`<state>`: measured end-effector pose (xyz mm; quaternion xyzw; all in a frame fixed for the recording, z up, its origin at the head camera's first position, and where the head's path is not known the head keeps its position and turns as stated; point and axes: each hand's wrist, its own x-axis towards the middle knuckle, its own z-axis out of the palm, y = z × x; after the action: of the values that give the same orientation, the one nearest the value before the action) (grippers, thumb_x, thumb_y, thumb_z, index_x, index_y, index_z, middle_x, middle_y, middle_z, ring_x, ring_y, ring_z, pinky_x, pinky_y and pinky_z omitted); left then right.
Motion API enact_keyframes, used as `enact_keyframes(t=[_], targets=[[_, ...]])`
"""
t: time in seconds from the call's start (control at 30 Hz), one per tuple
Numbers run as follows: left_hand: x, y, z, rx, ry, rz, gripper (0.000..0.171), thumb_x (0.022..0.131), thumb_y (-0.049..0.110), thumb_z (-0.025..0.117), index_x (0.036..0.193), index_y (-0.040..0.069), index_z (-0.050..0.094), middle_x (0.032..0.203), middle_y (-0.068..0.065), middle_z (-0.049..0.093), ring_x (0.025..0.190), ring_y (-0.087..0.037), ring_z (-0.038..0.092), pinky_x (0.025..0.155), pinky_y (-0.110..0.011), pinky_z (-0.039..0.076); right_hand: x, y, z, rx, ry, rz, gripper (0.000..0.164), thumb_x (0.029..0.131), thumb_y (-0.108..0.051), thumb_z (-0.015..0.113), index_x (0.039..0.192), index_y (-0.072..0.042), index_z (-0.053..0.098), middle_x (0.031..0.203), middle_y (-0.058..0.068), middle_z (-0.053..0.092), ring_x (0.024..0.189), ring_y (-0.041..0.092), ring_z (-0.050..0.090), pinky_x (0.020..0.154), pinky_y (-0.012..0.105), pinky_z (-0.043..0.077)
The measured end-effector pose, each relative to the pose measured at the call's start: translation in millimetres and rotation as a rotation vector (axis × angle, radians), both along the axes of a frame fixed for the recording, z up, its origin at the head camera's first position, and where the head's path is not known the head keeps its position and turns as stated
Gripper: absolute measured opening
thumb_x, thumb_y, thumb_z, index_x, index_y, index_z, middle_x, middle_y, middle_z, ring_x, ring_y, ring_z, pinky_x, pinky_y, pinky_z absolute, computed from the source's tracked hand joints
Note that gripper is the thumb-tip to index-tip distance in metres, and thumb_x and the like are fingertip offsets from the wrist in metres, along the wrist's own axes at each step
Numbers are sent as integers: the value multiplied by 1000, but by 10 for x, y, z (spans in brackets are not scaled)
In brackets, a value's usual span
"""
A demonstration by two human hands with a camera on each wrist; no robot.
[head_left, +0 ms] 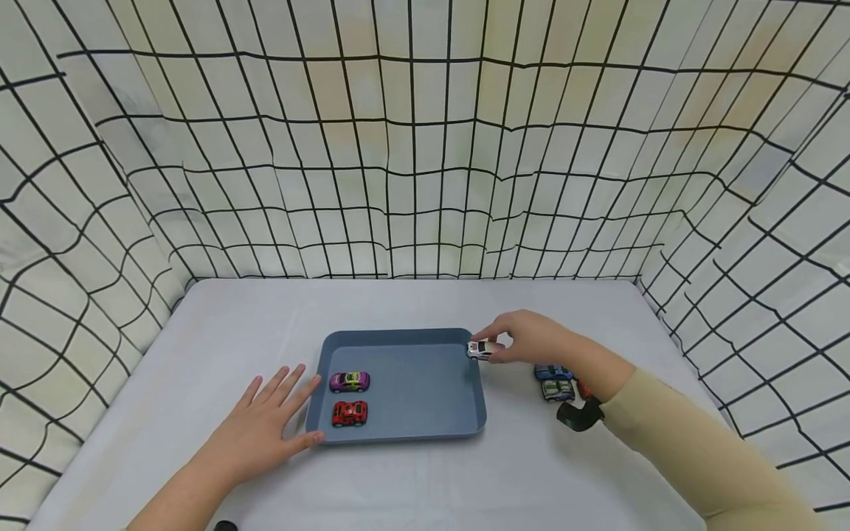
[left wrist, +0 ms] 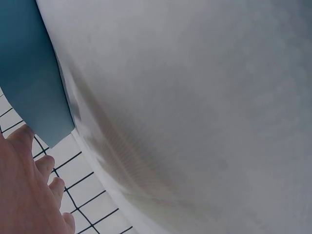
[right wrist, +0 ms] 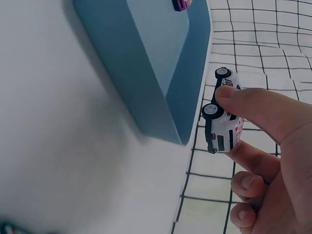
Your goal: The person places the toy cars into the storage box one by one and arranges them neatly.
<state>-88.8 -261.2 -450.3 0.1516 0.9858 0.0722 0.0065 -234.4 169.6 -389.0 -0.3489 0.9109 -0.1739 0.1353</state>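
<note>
A white toy car (right wrist: pixel 225 114) with black wheels is pinched between the thumb and fingers of my right hand (head_left: pixel 531 337). In the head view that car overlaps the far right corner of the blue-grey tray (head_left: pixel 418 436). My left hand (head_left: pixel 260 428) lies with fingers spread at the tray's left side, its thumb at the near left corner. Inside the tray, toward its left end, a purple toy car (head_left: pixel 350 381) stands behind a red toy car (head_left: pixel 350 414). The left wrist view shows the left fingers (left wrist: pixel 45 165) beside the tray wall.
Right of the tray, a blue toy car (head_left: pixel 553 372), a dark green toy car (head_left: pixel 558 391) and a partly hidden red one (head_left: pixel 584 389) sit close together under the right forearm. A black strap (head_left: pixel 580 415) hangs at that wrist. Black netting over white walls surrounds the white table (head_left: pixel 425 487).
</note>
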Motion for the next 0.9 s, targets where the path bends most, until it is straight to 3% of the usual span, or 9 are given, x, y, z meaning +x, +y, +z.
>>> enact_keyframes(t=[0.2, 0.4, 0.63, 0.9], targets=[[3, -4, -5, 9, 13, -5, 91, 85, 74, 55, 154, 17, 39, 159, -15, 30, 146, -40, 24, 117, -61, 14, -67, -295, -60, -4, 2, 24, 36, 87, -26, 77, 122, -28, 73, 100, -13, 65, 93, 20, 61, 77, 31, 48], [-4, -31, -75, 19, 57, -19, 89, 85, 69, 60, 154, 17, 38, 159, -15, 31, 146, -40, 23, 118, -60, 11, -86, -623, -90, 37, 41, 49, 36, 87, -28, 77, 123, -30, 72, 107, -11, 68, 92, 10, 58, 82, 29, 49], [-3, 4, -20, 20, 21, -7, 90, 84, 71, 59, 153, 17, 40, 160, -15, 31, 146, -40, 24, 117, -60, 13, -123, -1014, -155, 76, 85, 67, 36, 88, -32, 76, 124, -32, 72, 113, -9, 69, 93, 6, 57, 84, 29, 50], [0, 28, 18, -3, -9, 9, 91, 84, 75, 55, 153, 18, 40, 160, -15, 29, 146, -41, 23, 117, -62, 13, -159, -1419, -239, 98, 112, 90, 37, 89, -32, 74, 126, -31, 70, 100, -14, 66, 83, 5, 53, 70, 24, 45]])
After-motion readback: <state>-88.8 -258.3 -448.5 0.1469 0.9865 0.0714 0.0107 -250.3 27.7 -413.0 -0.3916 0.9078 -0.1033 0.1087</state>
